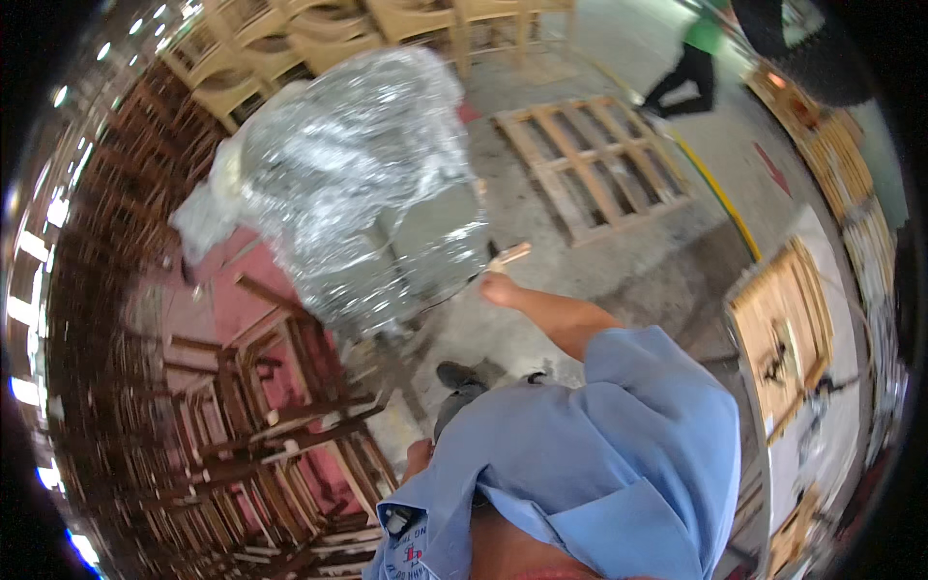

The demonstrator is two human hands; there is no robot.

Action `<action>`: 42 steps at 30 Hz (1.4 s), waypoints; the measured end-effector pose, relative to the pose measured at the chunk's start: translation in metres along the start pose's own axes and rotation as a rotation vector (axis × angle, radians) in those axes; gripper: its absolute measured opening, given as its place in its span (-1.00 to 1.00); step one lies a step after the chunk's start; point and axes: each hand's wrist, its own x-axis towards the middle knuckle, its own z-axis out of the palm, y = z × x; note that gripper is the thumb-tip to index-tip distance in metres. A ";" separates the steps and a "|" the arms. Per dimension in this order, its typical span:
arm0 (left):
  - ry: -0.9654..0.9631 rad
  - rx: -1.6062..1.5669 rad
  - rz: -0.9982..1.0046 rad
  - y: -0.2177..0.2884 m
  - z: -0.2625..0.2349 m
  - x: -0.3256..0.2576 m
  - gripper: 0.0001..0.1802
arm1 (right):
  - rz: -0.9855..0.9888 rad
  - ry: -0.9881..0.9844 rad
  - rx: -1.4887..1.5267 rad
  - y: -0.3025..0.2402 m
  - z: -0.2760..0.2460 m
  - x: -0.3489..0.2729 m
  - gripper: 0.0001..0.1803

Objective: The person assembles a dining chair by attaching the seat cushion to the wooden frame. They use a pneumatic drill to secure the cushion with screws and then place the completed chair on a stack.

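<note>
In front of me stands a tall stack of grey-green goods wrapped in clear plastic film (362, 145). My right hand (498, 288) is stretched out beside the stack's near right corner, its fingers curled closed. Right past it shows a short pale wooden piece (512, 255) with a dark part at its left. I cannot make out whether the hand grips that piece or something else. My left hand (418, 458) hangs low by my left side, partly covered by my blue shirt. Its fingers are too small and hidden to read.
A wooden pallet (599, 164) lies on the concrete floor to the far right. Dark brown wooden frames (280, 425) are piled to my left. Pale chairs (324, 39) stand behind the stack. A person in green (701, 58) is beyond the pallet. Wooden panels (785, 333) stand at right.
</note>
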 end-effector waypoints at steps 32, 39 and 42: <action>0.516 -0.488 -0.072 0.258 -0.009 -0.071 -0.65 | 0.962 -0.226 0.981 -0.019 0.180 0.421 -0.35; 0.384 -0.470 0.021 0.271 -0.009 -0.060 -0.63 | 0.896 -0.481 0.936 -0.017 0.157 0.423 -0.41; 0.406 -0.360 -0.036 0.268 -0.023 -0.059 -0.63 | 0.959 -0.550 1.042 -0.024 0.151 0.429 -0.31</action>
